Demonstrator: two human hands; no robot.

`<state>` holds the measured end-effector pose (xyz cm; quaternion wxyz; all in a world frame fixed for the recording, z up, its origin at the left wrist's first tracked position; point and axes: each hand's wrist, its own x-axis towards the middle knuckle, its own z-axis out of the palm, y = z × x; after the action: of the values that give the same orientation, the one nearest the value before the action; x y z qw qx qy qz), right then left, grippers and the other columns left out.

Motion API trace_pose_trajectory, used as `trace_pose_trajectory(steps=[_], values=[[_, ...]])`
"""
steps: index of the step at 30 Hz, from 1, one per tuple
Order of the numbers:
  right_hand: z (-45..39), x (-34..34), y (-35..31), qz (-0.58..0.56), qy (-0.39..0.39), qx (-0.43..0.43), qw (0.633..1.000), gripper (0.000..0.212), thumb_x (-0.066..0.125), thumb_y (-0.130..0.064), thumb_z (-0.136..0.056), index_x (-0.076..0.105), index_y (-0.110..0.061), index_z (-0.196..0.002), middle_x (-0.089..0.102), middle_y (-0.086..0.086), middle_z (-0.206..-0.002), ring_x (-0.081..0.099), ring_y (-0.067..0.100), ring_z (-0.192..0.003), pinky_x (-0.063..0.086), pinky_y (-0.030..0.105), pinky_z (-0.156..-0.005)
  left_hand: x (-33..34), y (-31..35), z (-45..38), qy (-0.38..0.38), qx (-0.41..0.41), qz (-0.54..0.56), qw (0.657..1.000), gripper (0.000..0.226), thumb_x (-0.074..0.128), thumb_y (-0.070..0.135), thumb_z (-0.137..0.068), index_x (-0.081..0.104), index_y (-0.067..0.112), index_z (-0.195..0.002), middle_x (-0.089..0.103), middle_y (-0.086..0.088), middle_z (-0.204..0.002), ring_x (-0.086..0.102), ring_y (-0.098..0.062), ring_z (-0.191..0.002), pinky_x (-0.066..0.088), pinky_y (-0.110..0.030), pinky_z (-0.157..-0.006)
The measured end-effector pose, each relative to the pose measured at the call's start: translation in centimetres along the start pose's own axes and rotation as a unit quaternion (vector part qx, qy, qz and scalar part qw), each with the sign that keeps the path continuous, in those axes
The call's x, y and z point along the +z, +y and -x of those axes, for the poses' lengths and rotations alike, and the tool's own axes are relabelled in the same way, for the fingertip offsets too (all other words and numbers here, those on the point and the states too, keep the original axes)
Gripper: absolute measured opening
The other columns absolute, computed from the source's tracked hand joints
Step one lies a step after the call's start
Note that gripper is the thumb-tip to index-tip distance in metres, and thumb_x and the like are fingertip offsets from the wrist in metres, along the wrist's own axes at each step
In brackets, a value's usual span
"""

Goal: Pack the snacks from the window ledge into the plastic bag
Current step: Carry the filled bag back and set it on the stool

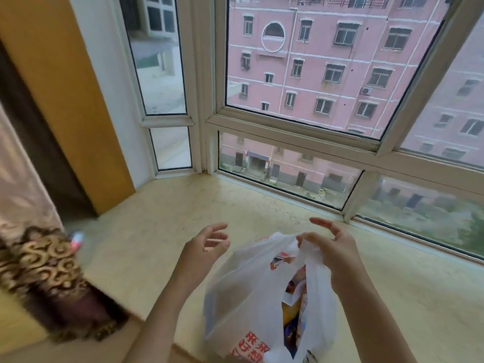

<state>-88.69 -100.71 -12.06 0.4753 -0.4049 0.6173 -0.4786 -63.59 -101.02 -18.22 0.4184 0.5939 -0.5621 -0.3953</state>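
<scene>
The plastic bag (251, 279) handle was pinched by the right hand (330, 247); the left hand (207, 244), fingers spread, was held just beside, empty.

A home, an upper-floor flat: a cream marble bay-window ledge (162, 231), white-framed windows (296, 132) facing a pink apartment block (327, 61), and a patterned brown-gold curtain (39, 271) at near left.
</scene>
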Motion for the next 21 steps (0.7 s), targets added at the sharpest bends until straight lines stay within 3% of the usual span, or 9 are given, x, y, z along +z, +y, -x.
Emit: trace_pose_trajectory(steps=[4, 9, 11, 14, 18, 21], values=[[5.2, 3.3, 0.4, -0.001, -0.079, -0.011, 0.997, 0.037, 0.071, 0.0, -0.076, 0.064, -0.024, -0.104, 0.073, 0.018, -0.079, 0.07, 0.036, -0.081, 0.054, 0.053, -0.083, -5.1, -2.1, 8.1, 0.08, -0.003, -0.134, 0.988, 0.033, 0.062, 0.038, -0.089, 0.053, 0.05, -0.118, 0.06, 0.028, -0.106, 0.055, 0.01, -0.098, 0.045, -0.021, -0.084], [11.9, 9.7, 1.0, 0.016, -0.192, -0.012, 0.981, 0.037, 0.074, -0.001, -0.073, 0.067, -0.024, -0.1, 0.074, 0.015, -0.081, 0.07, 0.035, -0.082, 0.054, 0.054, -0.084, -11.6, -3.9, 18.3, 0.168, -0.04, -0.146, 0.974, 0.036, 0.063, 0.035, -0.089, 0.05, 0.054, -0.116, 0.059, 0.027, -0.112, 0.054, 0.008, -0.104, 0.047, -0.024, -0.087], [14.6, 12.5, 1.2, 0.028, -0.24, -0.013, 0.97, 0.035, 0.074, -0.002, -0.073, 0.068, -0.024, -0.098, 0.074, 0.014, -0.083, 0.069, 0.037, -0.085, 0.053, 0.056, -0.085, -14.4, -4.9, 22.4, 0.232, -0.041, -0.266, 0.935, 0.042, 0.064, 0.034, -0.088, 0.052, 0.042, -0.127, 0.056, 0.022, -0.122, 0.053, 0.0, -0.111, 0.046, -0.026, -0.091], [18.9, 16.9, 1.6, 0.044, -0.305, -0.016, 0.951, 0.029, 0.073, -0.002, -0.074, 0.07, -0.024, -0.093, 0.074, 0.015, -0.083, 0.069, 0.037, -0.085, 0.052, 0.053, -0.083, -18.5, -6.7, 28.5, 0.308, -0.026, -0.456, 0.835, 0.047, 0.07, 0.033, -0.083, 0.058, 0.027, -0.128, 0.062, 0.01, -0.121, 0.058, -0.012, -0.106, 0.047, -0.027, -0.083], [25.3, 23.9, 2.6, 0.059, -0.38, -0.027, 0.923, 0.025, 0.071, -0.002, -0.077, 0.07, -0.021, -0.092, 0.073, 0.015, -0.086, 0.069, 0.03, -0.081, 0.05, 0.037, -0.069, -24.3, -9.0, 36.1, 0.337, -0.062, -0.547, 0.764, 0.049, 0.043, 0.044, -0.085, 0.058, 0.024, -0.126, 0.062, 0.006, -0.121, 0.059, -0.018, -0.105, 0.049, -0.037, -0.084], [30.3, 29.8, 3.5, 0.087, -0.413, -0.054, 0.905, 0.025, 0.071, -0.004, -0.077, 0.07, -0.023, -0.092, 0.072, 0.012, -0.091, 0.068, 0.028, -0.085, 0.05, 0.035, -0.068, -29.3, -11.0, 41.6, 0.37, -0.085, -0.581, 0.719, 0.048, 0.047, 0.04, -0.084, 0.057, 0.021, -0.127, 0.061, 0.002, -0.122, 0.05, -0.019, -0.11, 0.04, -0.039, -0.093]])
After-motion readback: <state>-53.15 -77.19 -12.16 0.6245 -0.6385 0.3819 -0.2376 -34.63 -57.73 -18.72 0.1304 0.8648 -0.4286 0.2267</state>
